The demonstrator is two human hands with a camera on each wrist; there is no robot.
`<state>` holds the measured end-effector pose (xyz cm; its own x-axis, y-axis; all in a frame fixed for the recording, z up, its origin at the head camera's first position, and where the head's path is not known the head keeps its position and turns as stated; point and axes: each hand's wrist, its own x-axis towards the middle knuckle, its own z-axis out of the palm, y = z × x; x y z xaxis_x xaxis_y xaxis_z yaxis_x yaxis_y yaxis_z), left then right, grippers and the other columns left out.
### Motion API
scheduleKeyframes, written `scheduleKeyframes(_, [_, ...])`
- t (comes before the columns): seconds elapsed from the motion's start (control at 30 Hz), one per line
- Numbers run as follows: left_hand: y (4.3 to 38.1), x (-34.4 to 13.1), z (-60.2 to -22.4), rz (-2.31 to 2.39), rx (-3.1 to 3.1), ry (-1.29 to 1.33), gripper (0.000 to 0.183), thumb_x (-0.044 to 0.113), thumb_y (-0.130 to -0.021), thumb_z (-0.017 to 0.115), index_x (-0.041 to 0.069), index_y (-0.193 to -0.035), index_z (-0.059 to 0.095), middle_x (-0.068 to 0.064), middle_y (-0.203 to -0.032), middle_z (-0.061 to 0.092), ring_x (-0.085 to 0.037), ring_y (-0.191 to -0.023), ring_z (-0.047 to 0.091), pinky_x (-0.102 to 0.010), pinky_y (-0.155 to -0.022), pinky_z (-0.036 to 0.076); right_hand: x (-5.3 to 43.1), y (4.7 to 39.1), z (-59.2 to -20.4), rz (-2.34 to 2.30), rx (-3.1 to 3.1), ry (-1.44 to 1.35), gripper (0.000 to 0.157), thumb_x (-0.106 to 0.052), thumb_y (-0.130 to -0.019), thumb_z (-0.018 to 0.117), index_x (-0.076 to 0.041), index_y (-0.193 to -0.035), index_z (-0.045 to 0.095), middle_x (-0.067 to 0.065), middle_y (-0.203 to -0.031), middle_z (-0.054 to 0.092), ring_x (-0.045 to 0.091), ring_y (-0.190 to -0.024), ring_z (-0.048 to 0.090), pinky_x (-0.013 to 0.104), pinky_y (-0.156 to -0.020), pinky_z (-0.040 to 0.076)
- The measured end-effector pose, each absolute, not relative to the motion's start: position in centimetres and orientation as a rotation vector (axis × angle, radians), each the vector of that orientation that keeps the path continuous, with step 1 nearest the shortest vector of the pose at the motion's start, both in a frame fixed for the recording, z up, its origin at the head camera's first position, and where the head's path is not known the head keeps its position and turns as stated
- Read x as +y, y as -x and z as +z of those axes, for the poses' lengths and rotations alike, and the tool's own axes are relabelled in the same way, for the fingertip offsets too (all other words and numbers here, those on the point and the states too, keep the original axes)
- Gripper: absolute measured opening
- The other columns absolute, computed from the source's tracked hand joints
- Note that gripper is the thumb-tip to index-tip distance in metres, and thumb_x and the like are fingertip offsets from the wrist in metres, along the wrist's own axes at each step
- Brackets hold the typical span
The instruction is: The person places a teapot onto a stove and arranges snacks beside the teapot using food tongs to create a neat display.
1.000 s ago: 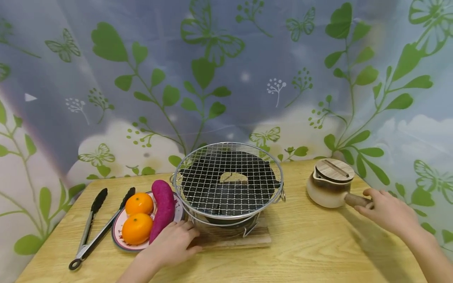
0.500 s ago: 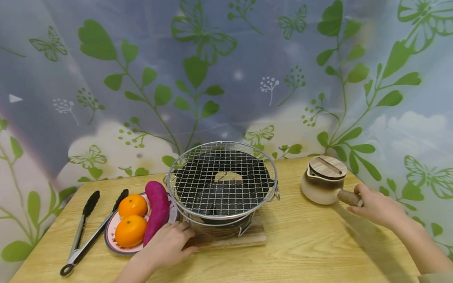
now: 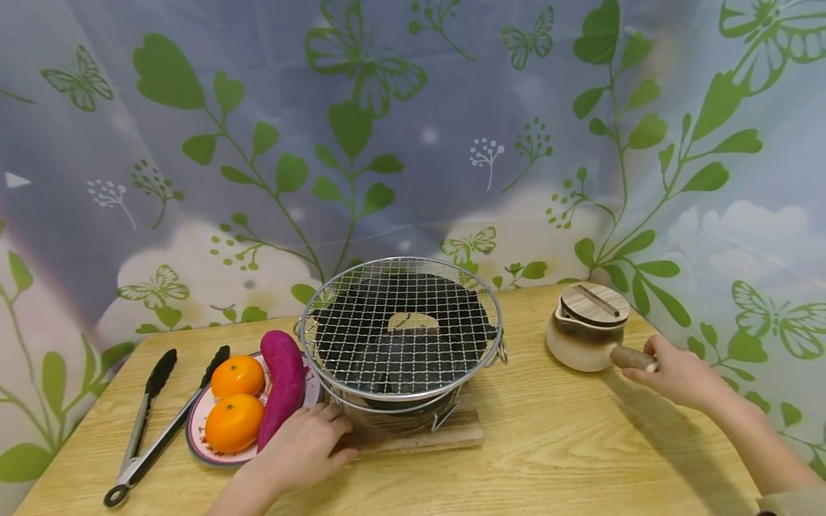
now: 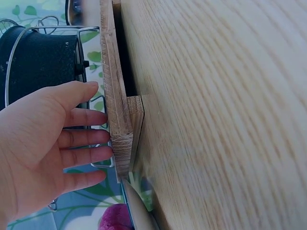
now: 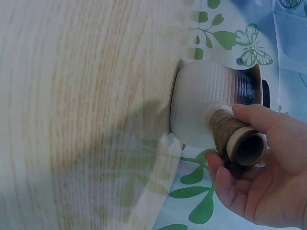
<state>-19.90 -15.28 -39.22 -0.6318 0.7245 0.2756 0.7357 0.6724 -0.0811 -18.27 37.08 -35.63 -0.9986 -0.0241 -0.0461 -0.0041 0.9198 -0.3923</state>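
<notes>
My right hand point(image 3: 680, 373) holds the twine-wrapped side handle point(image 5: 225, 129) of a cream-and-brown ceramic teapot point(image 3: 581, 347), which stands upright on the table. Its thumb lies along one side of the handle and the fingers curl round the other. A wooden lid point(image 3: 595, 304) covers the pot. My left hand point(image 3: 300, 444) is at the front left of a wooden board point(image 3: 419, 437); the left wrist view shows its fingers nearly straight, fingertips at the board's edge. On that board stands a black stove point(image 4: 41, 62) topped by a round wire grill rack point(image 3: 400, 394).
Left of the stove, a plate point(image 3: 196, 448) bears two oranges point(image 3: 234, 423) and a purple sweet potato point(image 3: 284, 383). Black-tipped tongs point(image 3: 151, 455) lie spread at the far left. A patterned cloth point(image 3: 419, 179) hangs behind the wooden table point(image 3: 548, 459).
The head view has turned slightly right, so everything appears shifted left. Both hands stay at the board and the teapot handle; the objects have not visibly moved on the table.
</notes>
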Motion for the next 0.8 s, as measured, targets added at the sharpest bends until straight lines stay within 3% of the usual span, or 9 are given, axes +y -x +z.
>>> scheduleKeyframes(0.2, [19.88,-15.21,-39.17,-0.047,-2.620,1.157,0.025,0.036,-0.081,0.066,0.012,-0.087,0.067,0.000,-0.087,0.060,-0.019,-0.081,0.055,-0.035,-0.072,0.046,36.88,18.26,-35.69,-0.856,2.917,-0.004,0.043,-0.030,-0.091,0.057,0.007,-0.102,0.036,0.010,-0.073,0.054,0.020,-0.057,0.052,0.035,-0.049,0.045])
scheduleKeyframes(0.5, [19.95,-15.11,-39.18,-0.044,-2.613,1.153,0.025,0.036,-0.081,0.066,0.011,-0.086,0.067,-0.001,-0.086,0.060,-0.020,-0.080,0.055,-0.036,-0.073,0.046,37.00,18.64,-35.87,-1.225,2.657,-0.042,0.041,-0.033,-0.094,0.052,0.002,-0.094,0.031,0.009,-0.067,0.051,0.016,-0.052,0.047,0.029,-0.043,0.042])
scheduleKeyframes(0.8, [19.99,-15.06,-39.07,-0.035,-2.617,1.154,0.026,0.037,-0.081,0.066,0.011,-0.085,0.066,-0.001,-0.086,0.060,-0.020,-0.079,0.054,-0.035,-0.071,0.046,36.90,18.10,-35.85,-1.369,2.571,-0.111,0.036,-0.027,-0.096,0.049,0.005,-0.101,0.032,0.006,-0.070,0.050,0.018,-0.062,0.057,0.035,-0.056,0.051])
